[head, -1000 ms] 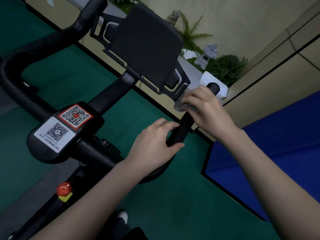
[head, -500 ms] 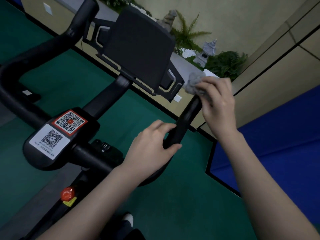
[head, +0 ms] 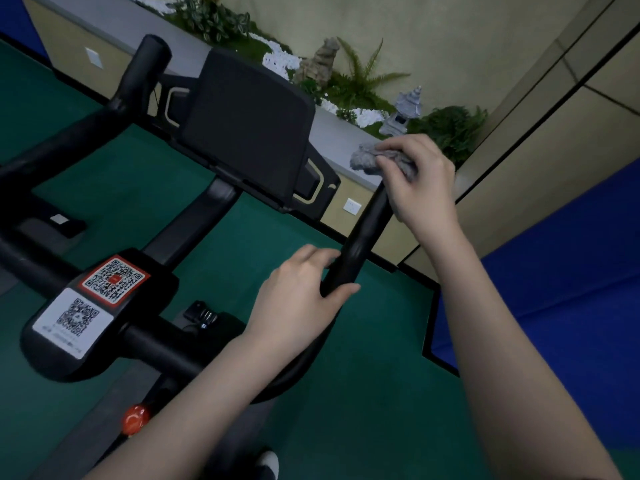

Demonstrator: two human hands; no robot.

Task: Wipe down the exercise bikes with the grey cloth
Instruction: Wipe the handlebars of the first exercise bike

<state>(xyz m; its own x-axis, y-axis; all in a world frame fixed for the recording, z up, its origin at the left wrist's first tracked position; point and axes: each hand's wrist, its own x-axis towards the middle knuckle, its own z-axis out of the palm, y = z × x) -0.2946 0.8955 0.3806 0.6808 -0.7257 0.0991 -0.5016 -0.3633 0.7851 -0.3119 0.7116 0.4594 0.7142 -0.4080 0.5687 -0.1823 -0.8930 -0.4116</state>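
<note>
A black exercise bike fills the left and centre, with its right handlebar horn (head: pixel 363 237) rising toward the upper right. My right hand (head: pixel 420 178) is closed on the crumpled grey cloth (head: pixel 365 159) and presses it over the horn's tip, which is hidden under it. My left hand (head: pixel 299 303) grips the bend of the same bar lower down. The bike's dark console screen (head: pixel 246 129) stands behind the bar, and the left horn (head: pixel 143 67) points up at the upper left.
A stem cover with two QR stickers (head: pixel 93 303) sits at lower left, a red knob (head: pixel 136 418) below it. Green floor lies all around, a blue mat (head: pixel 561 271) at the right. A planter ledge with ferns and a stone lantern (head: pixel 403 112) runs along the wall.
My right hand has slid the cloth up the right horn, from its middle to over the tip. The left hand has kept its grip on the bend.
</note>
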